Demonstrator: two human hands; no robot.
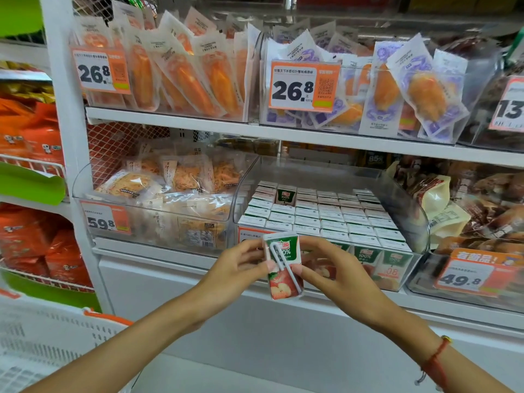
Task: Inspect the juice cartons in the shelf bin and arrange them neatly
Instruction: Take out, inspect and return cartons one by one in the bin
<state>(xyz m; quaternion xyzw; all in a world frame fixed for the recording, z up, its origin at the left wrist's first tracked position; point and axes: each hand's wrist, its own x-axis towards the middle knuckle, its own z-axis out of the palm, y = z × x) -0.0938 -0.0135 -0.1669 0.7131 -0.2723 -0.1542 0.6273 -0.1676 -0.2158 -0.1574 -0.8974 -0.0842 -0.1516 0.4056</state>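
While one carton is out for inspection, most of the arranging already looks done. Your left hand [241, 262] pinches the carton's left edge with thumb and fingertips; the other fingers curl loosely. The juice carton [283, 265] sits between your two hands, held upright with a slight tilt, in front of and below the bin's front lip. Its look: small, white top flap, green band reading 100%, red apples printed low down, a wrapped bent straw [279, 262] lying across the face. No dents or leaks that I can see; the back is hidden. Your right hand [326, 268] pinches the right edge, thumb on the front near the straw's lower end, fingers behind.

Above and beyond your hands, the clear shelf bin [419, 222] holds the other cartons [326, 219] upright in tight rows, white tops level. One carton [286, 194] stands proud near the back, up and slightly right of your left hand, green face showing. I can't make out the gap this carton came from; the hands cover the front-left corner.

My read: roughly mid-task. Still to do: finish checking this one, slot it back, seat the raised one.
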